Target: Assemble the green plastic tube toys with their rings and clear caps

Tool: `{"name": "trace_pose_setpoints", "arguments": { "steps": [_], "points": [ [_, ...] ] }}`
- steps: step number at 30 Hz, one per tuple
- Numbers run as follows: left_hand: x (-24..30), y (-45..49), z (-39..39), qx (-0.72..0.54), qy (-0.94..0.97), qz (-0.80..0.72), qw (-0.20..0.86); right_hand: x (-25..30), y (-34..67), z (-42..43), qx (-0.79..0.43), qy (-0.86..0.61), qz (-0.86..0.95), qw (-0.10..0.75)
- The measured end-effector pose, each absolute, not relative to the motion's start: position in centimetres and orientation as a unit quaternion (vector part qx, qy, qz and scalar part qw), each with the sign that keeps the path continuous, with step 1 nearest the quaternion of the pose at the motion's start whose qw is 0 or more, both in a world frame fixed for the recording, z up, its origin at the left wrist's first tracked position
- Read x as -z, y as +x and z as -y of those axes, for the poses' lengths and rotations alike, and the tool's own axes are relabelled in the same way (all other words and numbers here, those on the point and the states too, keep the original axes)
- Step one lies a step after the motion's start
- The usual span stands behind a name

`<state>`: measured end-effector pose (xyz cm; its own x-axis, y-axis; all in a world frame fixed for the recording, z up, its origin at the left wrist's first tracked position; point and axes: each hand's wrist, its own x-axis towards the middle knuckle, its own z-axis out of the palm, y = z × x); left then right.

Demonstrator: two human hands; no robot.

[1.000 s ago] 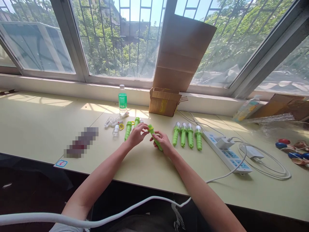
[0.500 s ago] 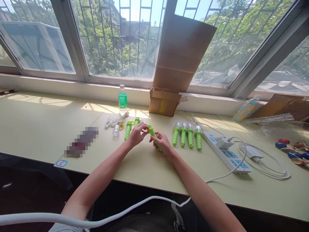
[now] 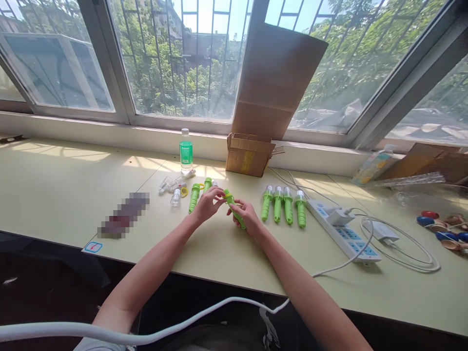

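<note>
My right hand [image 3: 246, 218] grips a green ribbed plastic handle [image 3: 232, 204], tilted with its top end up and to the left. My left hand [image 3: 206, 204] pinches at that top end, fingers closed round it. To the left lie two more green handles [image 3: 194, 196], several clear caps [image 3: 175, 197] and a yellow ring [image 3: 184, 191]. To the right, several finished green handles with clear tops [image 3: 283, 204] lie in a row.
A green-labelled bottle [image 3: 185, 151] and a cardboard box [image 3: 248, 154] stand near the window ledge. A white power strip [image 3: 343, 231] with plugs and a coiled cable [image 3: 402, 253] lies at right. Coloured wooden toys [image 3: 442, 226] sit at far right. A white cable [image 3: 146, 331] crosses below the table edge.
Hardly any. My hands stay on the green handle; the fingers have shifted slightly around its top end.
</note>
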<state>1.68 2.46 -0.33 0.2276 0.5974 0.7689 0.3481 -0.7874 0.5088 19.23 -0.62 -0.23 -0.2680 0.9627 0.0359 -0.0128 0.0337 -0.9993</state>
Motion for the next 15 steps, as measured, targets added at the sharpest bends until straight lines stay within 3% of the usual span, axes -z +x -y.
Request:
{"name": "trace_pose_setpoints", "arguments": {
  "steps": [15],
  "points": [
    [0.27,1.6,-2.42,-0.536,0.778,-0.309,0.109,0.51,19.27,0.34,-0.545,-0.413,0.589,0.431]
  ]
}}
